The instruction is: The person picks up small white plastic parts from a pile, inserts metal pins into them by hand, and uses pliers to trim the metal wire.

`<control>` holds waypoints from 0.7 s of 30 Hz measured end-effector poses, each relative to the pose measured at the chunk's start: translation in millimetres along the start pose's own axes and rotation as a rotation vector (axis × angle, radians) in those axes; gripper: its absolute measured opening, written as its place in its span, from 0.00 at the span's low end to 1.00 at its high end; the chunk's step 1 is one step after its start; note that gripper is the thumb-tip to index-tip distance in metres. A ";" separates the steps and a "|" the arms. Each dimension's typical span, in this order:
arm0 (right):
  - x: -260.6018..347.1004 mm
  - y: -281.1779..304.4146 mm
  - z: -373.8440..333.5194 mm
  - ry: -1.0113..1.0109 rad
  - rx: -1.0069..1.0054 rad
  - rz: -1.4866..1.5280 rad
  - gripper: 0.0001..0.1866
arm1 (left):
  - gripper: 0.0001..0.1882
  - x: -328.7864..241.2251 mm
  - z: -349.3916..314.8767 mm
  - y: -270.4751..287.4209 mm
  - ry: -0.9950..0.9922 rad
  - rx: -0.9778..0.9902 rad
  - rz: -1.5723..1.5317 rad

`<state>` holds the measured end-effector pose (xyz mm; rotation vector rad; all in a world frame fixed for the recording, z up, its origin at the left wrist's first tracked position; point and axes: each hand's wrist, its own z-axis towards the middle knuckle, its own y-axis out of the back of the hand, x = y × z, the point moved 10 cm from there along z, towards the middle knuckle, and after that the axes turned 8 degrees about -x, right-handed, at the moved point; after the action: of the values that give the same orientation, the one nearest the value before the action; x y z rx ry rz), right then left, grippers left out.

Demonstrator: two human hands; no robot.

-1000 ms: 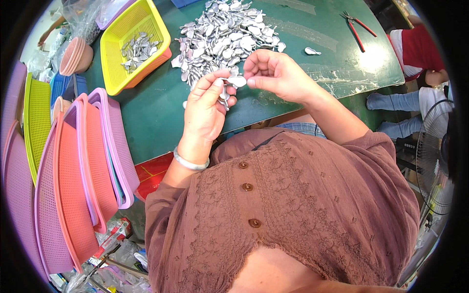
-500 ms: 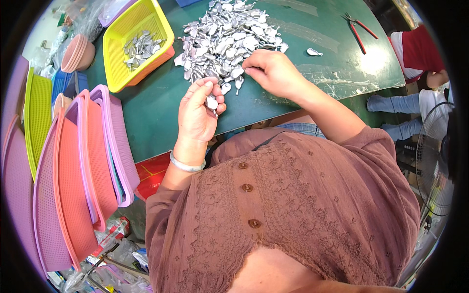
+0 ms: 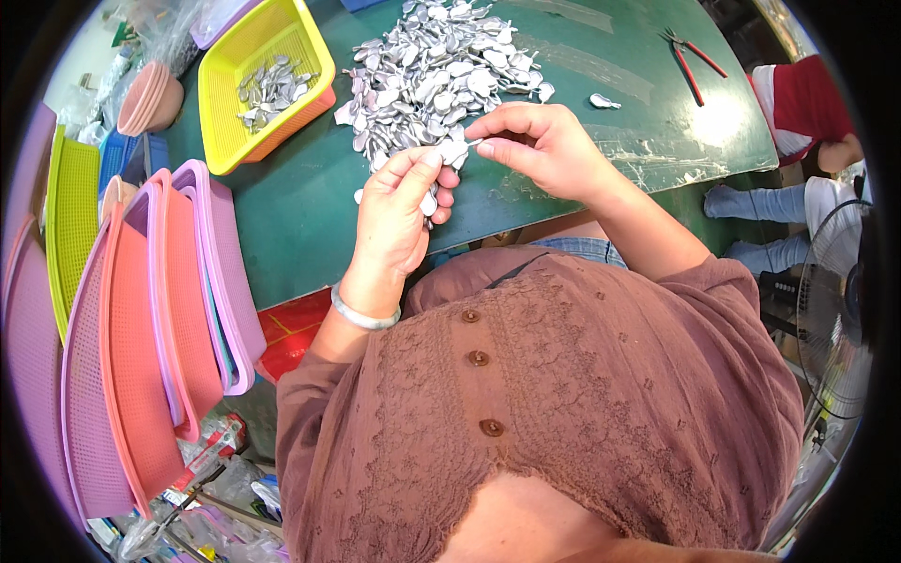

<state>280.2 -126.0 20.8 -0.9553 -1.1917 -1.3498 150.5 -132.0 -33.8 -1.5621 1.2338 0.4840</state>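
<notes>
A worker's 2 bare hands meet over 1 silver-grey stemmed piece [image 3: 454, 152], just in front of a heap of matching pieces [image 3: 441, 75] on a green tabletop [image 3: 300, 211]. The left hand [image 3: 392, 208], a pale bracelet [image 3: 364, 314] at its wrist, is curled, its thumb and index finger pinching the rounded body, with more loose pieces [image 3: 429, 201] gathered under its fingers. The right hand [image 3: 547, 150] is half curled, the tips of its thumb and index finger drawn together at the thin stem. To the left of the heap, a yellow basket [image 3: 228, 89] holds a smaller batch [image 3: 272, 92]. To the heap's right lie 1 lone piece [image 3: 603, 101] and, farther off, red-handled pliers [image 3: 687, 73]. Purple and coral perforated baskets [image 3: 145, 357] stand well left of the heap, nearer the worker; far to its right appear another person's jeans [image 3: 760, 202].
</notes>
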 end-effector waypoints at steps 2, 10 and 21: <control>-10.3 -1.7 -1.2 -0.161 0.037 0.036 0.08 | 0.07 -0.4 0.5 2.0 -0.022 -0.003 0.020; 4.0 1.3 -3.6 0.042 0.001 -0.038 0.06 | 0.12 -5.9 -2.9 -6.9 -0.060 0.025 -0.009; 1.1 -3.8 -3.9 0.141 0.029 -0.189 0.07 | 0.13 -2.4 -2.0 -4.4 -0.007 0.029 -0.098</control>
<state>276.6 -130.2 20.6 -0.7286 -1.2133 -1.5190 152.9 -133.0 -29.1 -1.5865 1.1481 0.4066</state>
